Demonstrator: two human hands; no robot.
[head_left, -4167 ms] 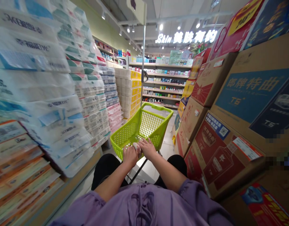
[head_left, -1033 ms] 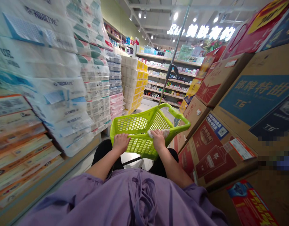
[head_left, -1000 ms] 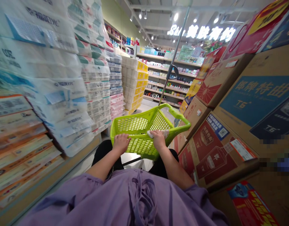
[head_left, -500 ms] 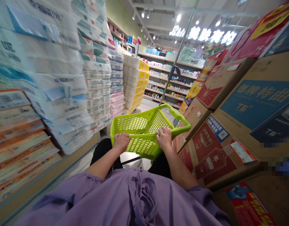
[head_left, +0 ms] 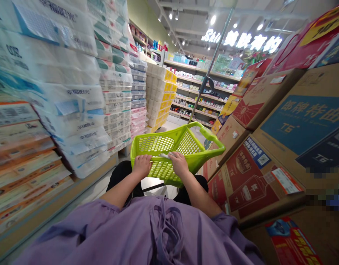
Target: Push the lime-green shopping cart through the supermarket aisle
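Observation:
A lime-green plastic shopping basket (head_left: 195, 161) with mesh walls stands tilted before my knees, its handle to the right. Nothing shows inside the part I can see into. Fingers hooked over the near rim at its left end, my left hand (head_left: 142, 165) grips the basket. Along the same rim, my right hand (head_left: 179, 163) pinches a small crumpled white tissue or cloth (head_left: 165, 156), pressed against the rim. The tissue's exact kind is hard to make out, as the fingers partly cover it.
Tall stacks of wrapped tissue packs (head_left: 78, 99) rise at my left. Cardboard cartons (head_left: 252, 180) are piled close at my right. A thin metal pole (head_left: 202, 86) slants up behind the basket. Farther off are stocked shelves (head_left: 197, 81).
My right hand has slid left along the basket's near rim, closer to my left hand, and the white tissue now shows more. My left hand stays where it was.

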